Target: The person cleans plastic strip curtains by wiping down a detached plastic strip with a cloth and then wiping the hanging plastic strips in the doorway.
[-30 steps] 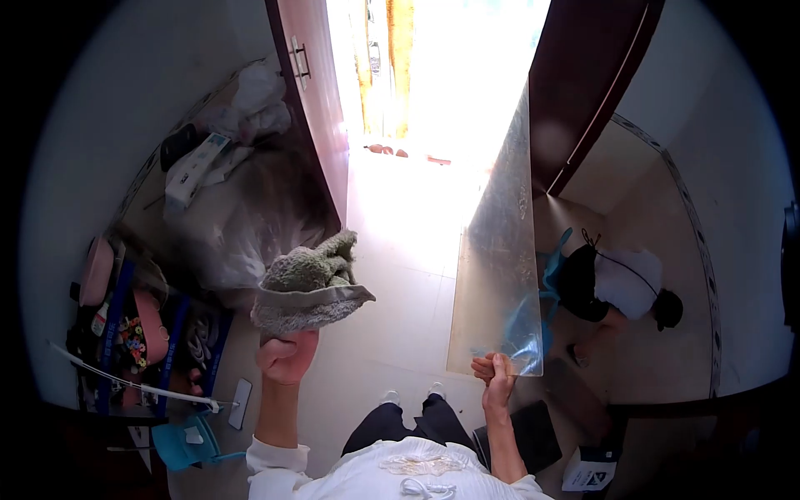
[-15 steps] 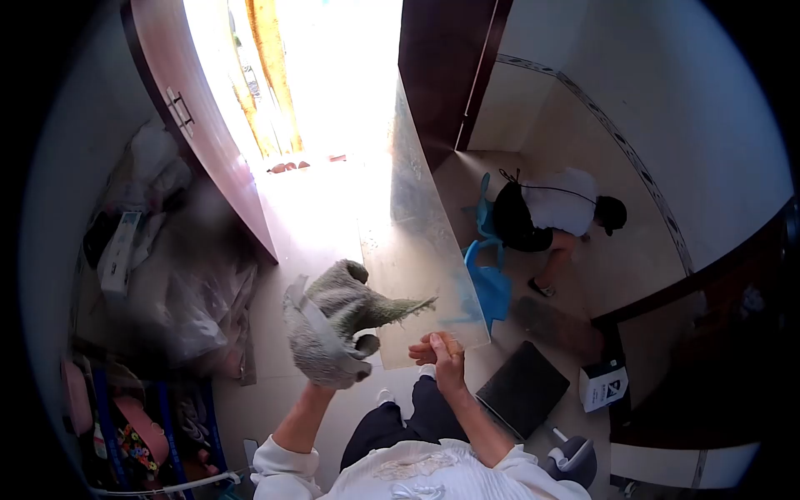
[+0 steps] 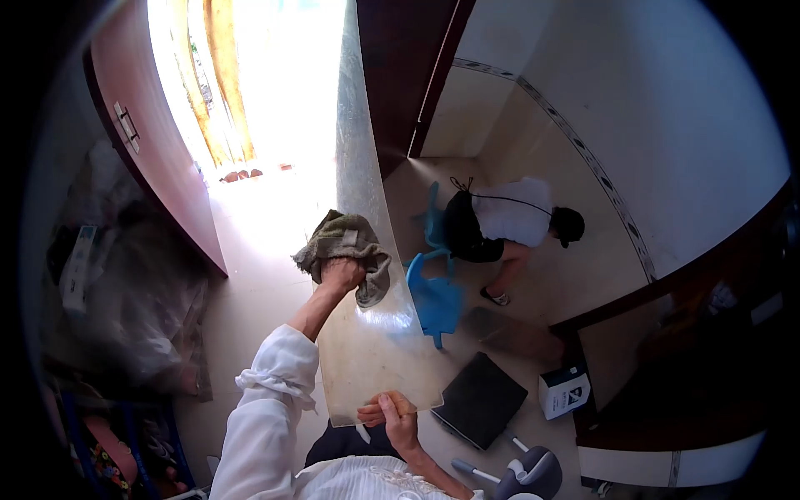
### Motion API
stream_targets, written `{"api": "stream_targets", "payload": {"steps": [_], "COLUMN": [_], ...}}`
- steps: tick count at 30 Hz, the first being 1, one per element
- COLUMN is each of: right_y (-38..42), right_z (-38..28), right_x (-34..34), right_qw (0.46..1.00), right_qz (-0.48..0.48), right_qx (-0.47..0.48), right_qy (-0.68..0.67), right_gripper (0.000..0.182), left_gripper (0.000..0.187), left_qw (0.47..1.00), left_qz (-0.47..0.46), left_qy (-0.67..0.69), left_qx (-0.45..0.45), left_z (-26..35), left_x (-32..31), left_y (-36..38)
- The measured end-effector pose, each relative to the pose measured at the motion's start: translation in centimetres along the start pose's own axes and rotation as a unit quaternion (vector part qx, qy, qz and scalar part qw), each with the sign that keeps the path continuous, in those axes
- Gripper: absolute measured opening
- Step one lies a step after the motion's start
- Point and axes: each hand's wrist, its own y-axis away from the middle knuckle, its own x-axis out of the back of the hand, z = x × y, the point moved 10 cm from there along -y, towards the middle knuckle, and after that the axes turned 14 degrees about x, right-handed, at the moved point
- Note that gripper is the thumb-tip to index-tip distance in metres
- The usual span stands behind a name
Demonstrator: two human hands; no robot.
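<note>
A long, clear sheet stretches from my body toward the bright doorway. My left hand presses a grey-green cloth onto the sheet's upper surface, its fingers mostly covered by the folds. At the near edge of the sheet, my right hand grips the rim, thumb on top, with some fingers seen through the clear material. Light reflects off the surface just below the cloth.
Blue chairs stand right of the sheet, near a crouching person. A black flat object and a white box lie on the floor. An open door and plastic-wrapped items are on the left.
My left hand has moved forward with the cloth, from beside the sheet onto it. My right hand and the sheet's near edge are lower in view. The whole view has shifted.
</note>
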Motion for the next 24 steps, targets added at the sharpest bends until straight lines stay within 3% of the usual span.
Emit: {"api": "stream_targets", "payload": {"steps": [2,3,4,6,8,9,11,13,16,17,18,19,21,24], "right_y": [-0.9,-1.3,-2.0,-3.7,-5.7,-6.6,-7.2,-6.2,-3.3,-2.6,-2.2,-1.8,-0.8,0.3], "right_z": [-0.8,-0.8,-0.7,-0.7,-1.3,-0.4,2.1,3.4,4.8,4.4,3.4,2.5,0.7,-1.0], "right_x": [0.7,0.8,1.3,2.0,3.3,4.1,5.9,7.3,8.6,8.2,7.5,6.6,4.7,1.9], "right_qw": [1.000,1.000,1.000,1.000,0.999,0.999,0.999,0.999,0.997,0.998,0.998,0.997,0.997,0.998], "right_qz": [-0.002,-0.003,0.005,0.005,0.019,0.033,0.044,0.051,0.071,0.069,0.065,0.067,0.063,0.046], "right_qx": [0.008,0.007,0.006,0.004,0.032,0.026,0.013,0.004,-0.011,0.005,0.024,0.024,0.011,0.028], "right_qy": [0.006,0.007,0.004,0.000,0.002,-0.001,0.005,0.007,-0.003,0.005,0.012,0.013,0.031,0.040], "right_gripper": [0.029,0.029,0.028,0.028,0.027,0.027,0.025,0.022,0.022,0.022,0.024,0.024,0.025,0.027], "left_gripper": [0.043,0.040,0.040,0.032,0.024,0.021,0.024,0.026,0.028,0.038,0.049,0.057,0.065,0.069], "left_qw": [0.999,0.999,0.999,0.996,0.982,0.978,0.963,0.939,0.947,0.939,0.933,0.943,0.970,0.987], "left_qz": [-0.026,0.036,0.037,-0.007,-0.165,-0.156,-0.190,-0.280,-0.202,-0.138,-0.163,-0.109,-0.104,0.044], "left_qy": [0.027,0.023,0.021,0.090,0.086,0.121,0.179,0.195,0.211,0.237,0.230,0.202,0.109,-0.035], "left_qx": [0.022,0.000,0.000,-0.028,-0.021,-0.064,-0.059,-0.032,-0.130,-0.206,-0.225,-0.241,-0.188,-0.148], "left_z": [0.6,1.2,1.5,3.0,3.9,4.5,5.5,6.1,9.3,9.5,9.9,9.9,8.0,4.4], "left_x": [-0.1,0.9,0.9,1.0,-1.9,-2.7,-3.5,-3.7,2.9,3.6,4.4,6.0,5.9,6.8], "left_y": [-1.6,-1.3,-1.0,1.2,5.8,8.8,14.0,17.2,18.5,18.5,17.2,15.1,9.6,0.8]}}
